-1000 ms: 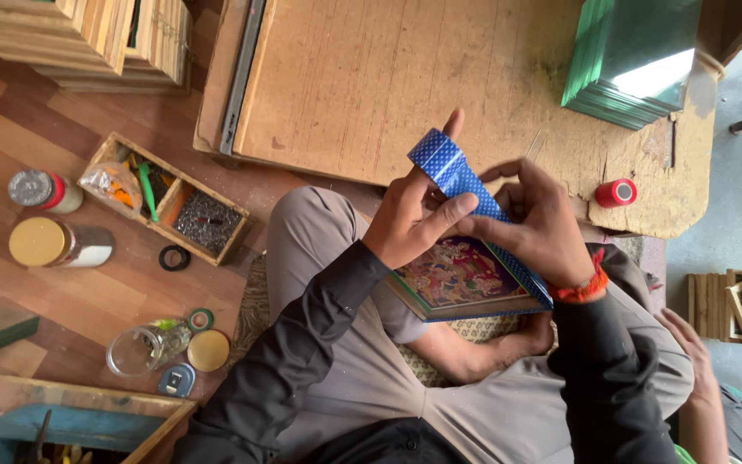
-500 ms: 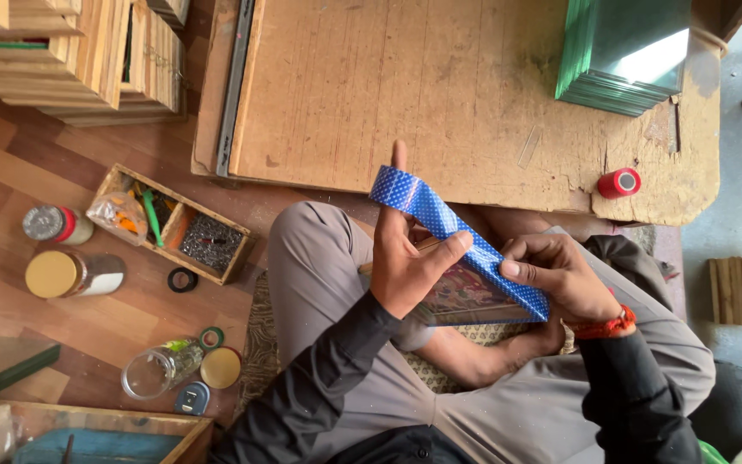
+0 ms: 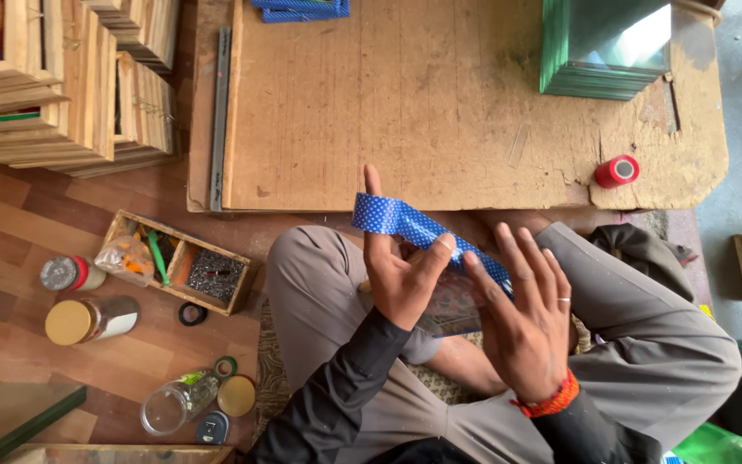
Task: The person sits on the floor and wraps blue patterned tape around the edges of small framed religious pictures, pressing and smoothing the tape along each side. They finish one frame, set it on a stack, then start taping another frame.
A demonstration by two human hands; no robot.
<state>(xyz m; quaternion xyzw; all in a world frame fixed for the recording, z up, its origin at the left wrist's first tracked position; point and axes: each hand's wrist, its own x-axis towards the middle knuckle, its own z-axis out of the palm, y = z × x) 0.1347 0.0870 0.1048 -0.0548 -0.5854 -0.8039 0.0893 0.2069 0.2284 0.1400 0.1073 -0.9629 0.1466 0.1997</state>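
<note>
Over the lap, the left hand (image 3: 401, 275) pinches a blue white-dotted strip of tape (image 3: 422, 230) with its thumb against a small glass-fronted picture frame (image 3: 450, 308) — the right hand (image 3: 521, 322), fingers spread flat, presses the strip's lower end onto the frame's edge.

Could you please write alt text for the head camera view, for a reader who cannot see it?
A seated person's left hand and right hand press a blue dotted tape strip along the edge of a framed picture on their lap. A worn wooden board lies ahead, a red spool on it.
</note>
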